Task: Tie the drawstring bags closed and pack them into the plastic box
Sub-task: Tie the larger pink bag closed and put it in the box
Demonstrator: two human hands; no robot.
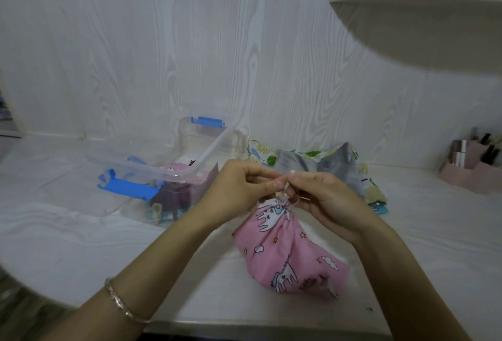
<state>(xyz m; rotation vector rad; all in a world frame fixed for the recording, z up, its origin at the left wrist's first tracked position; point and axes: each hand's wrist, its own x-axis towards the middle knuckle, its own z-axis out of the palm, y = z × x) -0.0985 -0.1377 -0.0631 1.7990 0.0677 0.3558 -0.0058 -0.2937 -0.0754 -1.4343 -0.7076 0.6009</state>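
Bracelet [127, 303] on the left wrist sits lowest in view, just above the front edge of the counter [81, 232], which curves away at the lower left. Both forearms reach forward over that edge to the pink bag [288, 253], which lies on the counter near the front, its printed body slumped toward the right and its gathered neck pointing up and back.

At the neck, the left hand [244, 186] and right hand [326, 196] meet, fingertips nearly touching. Each hand has its fingers curled and pinching the pale drawstring [282, 191] just above the puckered cloth.

Left of the hands and a little farther back stands the clear plastic box [152, 171], open-topped, with blue latches [127, 187] at its near and far ends. Pink and dark red cloth shows through its wall. Bare counter lies left of the box and between it and the front edge.

Behind the right hand a heap of loose bags [326, 161], grey and leaf-printed, lies against the wall [163, 42]. Well apart at the far right stands a pink organiser [467, 175]. A rounded shelf [407, 23] juts out above the right side.
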